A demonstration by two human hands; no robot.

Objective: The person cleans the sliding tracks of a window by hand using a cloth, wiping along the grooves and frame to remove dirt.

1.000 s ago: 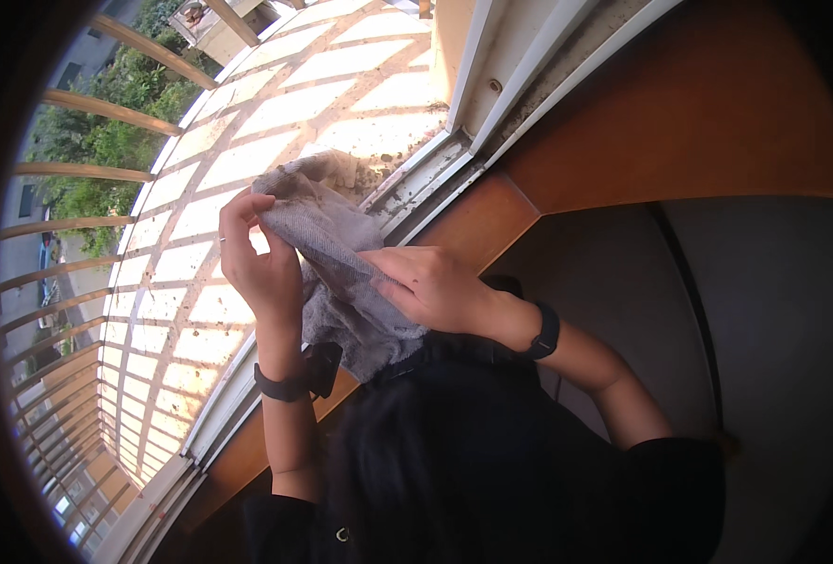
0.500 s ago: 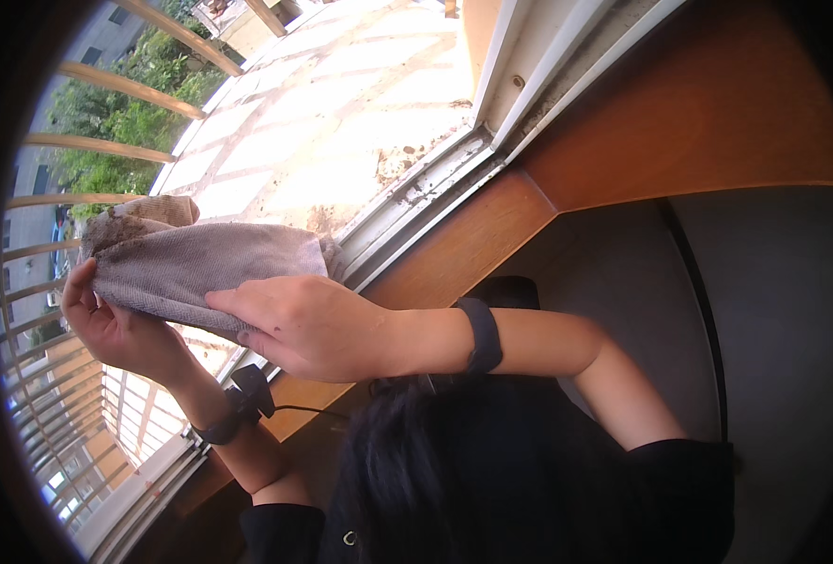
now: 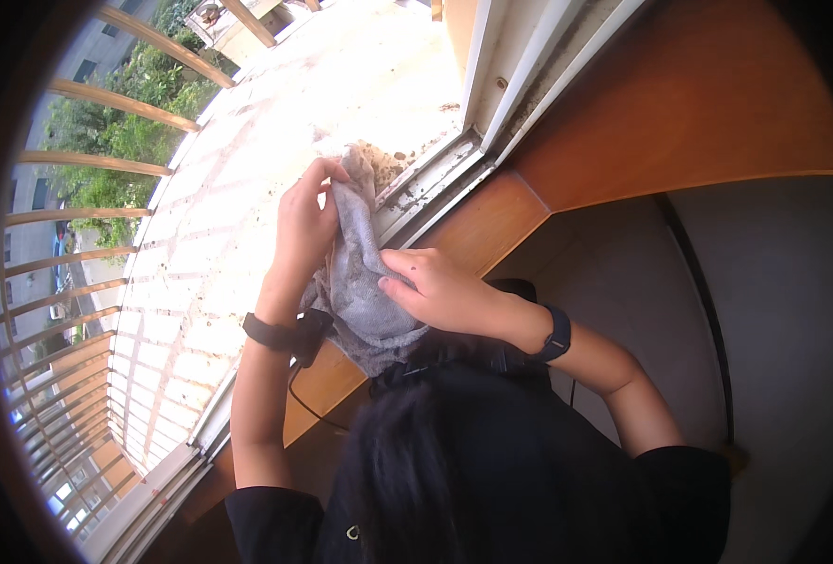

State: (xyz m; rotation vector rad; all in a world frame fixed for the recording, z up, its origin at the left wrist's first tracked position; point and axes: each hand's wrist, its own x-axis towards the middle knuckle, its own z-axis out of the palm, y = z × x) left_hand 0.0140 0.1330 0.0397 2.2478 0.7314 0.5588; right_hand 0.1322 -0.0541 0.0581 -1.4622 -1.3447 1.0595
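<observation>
Drawn in from the left, a rumpled, nubby grey cloth (image 3: 365,303), folds pinched in both hands (image 3: 303,224) (image 3: 454,296).

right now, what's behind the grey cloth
Past the edges of the grey cloth, held by the left hand and right hand, the white window track, brown wooden sill and sunlit ledge show. Whatever lies directly behind the cloth is covered, so I can't tell.
</observation>
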